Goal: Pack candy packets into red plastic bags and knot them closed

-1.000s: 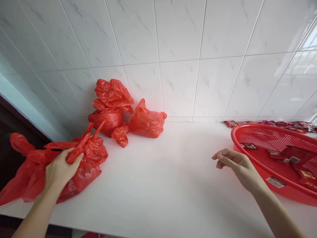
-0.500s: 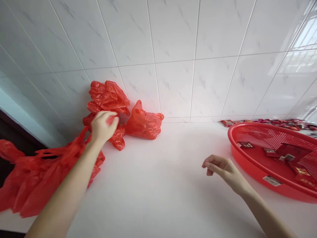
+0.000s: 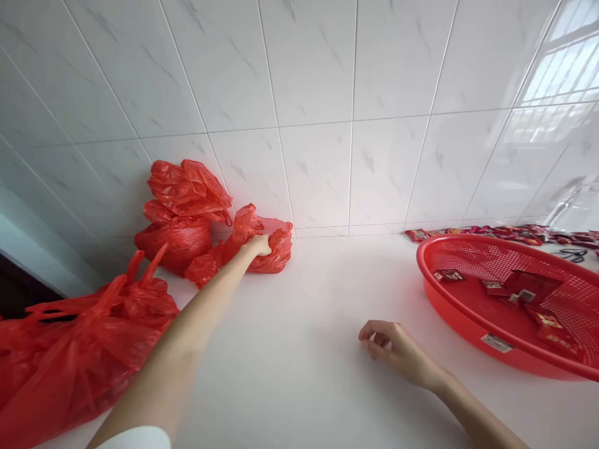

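Observation:
My left hand (image 3: 259,245) reaches to the wall and is closed on a small red plastic bag (image 3: 279,252); its fingertips are hidden in the folds. Just left of it, crumpled red plastic bags (image 3: 187,187) are heaped against the tiles. My right hand (image 3: 395,349) hovers over or rests on the white tabletop, I cannot tell which. Its fingers are loosely curled with a gap to the thumb, and nothing is in them. To its right stands a red plastic basket (image 3: 449,312) holding several small red packets (image 3: 533,287).
At the left edge lie large red plastic bags (image 3: 88,355) with their handles up. A row of small wrapped packets (image 3: 505,234) runs along the wall behind the basket. The tiled wall (image 3: 313,168) bounds the white table (image 3: 281,362) at the back.
My left hand has moved right from the heaped bags to the small red bag and closed on it. My right hand sits slightly lower and further left in view. The view has shifted a little.

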A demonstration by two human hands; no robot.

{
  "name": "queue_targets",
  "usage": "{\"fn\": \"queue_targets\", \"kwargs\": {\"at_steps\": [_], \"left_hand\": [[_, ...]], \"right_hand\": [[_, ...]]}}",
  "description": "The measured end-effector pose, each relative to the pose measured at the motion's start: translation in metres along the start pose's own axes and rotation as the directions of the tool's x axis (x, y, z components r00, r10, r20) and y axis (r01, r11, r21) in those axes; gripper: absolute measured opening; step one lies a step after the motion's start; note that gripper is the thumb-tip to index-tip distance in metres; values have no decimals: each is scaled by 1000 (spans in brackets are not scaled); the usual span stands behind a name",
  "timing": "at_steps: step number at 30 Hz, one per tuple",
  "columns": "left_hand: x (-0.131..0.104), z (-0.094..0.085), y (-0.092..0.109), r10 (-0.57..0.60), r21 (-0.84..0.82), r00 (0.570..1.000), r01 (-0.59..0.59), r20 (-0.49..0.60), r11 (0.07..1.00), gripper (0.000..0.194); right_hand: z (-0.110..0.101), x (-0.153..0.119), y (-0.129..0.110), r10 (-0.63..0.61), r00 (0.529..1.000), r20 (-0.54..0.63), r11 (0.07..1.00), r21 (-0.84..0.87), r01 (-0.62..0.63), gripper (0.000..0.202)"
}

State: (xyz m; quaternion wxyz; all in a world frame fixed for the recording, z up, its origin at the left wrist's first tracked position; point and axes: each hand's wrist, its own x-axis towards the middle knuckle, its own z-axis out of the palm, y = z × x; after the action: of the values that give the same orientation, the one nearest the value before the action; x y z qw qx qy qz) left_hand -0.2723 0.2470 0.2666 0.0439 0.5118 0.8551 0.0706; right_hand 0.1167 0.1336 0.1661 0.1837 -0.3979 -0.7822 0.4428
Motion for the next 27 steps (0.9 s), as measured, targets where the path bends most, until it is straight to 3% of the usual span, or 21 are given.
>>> {"fn": "queue_targets", "kwargs": {"at_steps": [4,8,14,23,27], "left_hand": [[-2,3,-10,-48,-38,998,47,-36,998,30],[3,-10,-12,-45,-126,979,20,-198,992,28],[4,-24,-7,-54,-273,911,-65,-409,960,36],[7,-27,-5,-58,-358,889,-122,-454,926,26],[4,-31,-5,-95,-410,834,-165,-544,897,24]], "right_hand": [[2,-3,0,-51,999,14,998,-23,51,16],[1,-3,-1,-66,998,17,997,-42,67,16],[0,-2,-2,-73,997,16,995,-67,74,16],[-1,-3,-4,-82,996,32,994,-76,85,15],[-1,-4,-5,-79,996,34,993,-84,81,15]]}}
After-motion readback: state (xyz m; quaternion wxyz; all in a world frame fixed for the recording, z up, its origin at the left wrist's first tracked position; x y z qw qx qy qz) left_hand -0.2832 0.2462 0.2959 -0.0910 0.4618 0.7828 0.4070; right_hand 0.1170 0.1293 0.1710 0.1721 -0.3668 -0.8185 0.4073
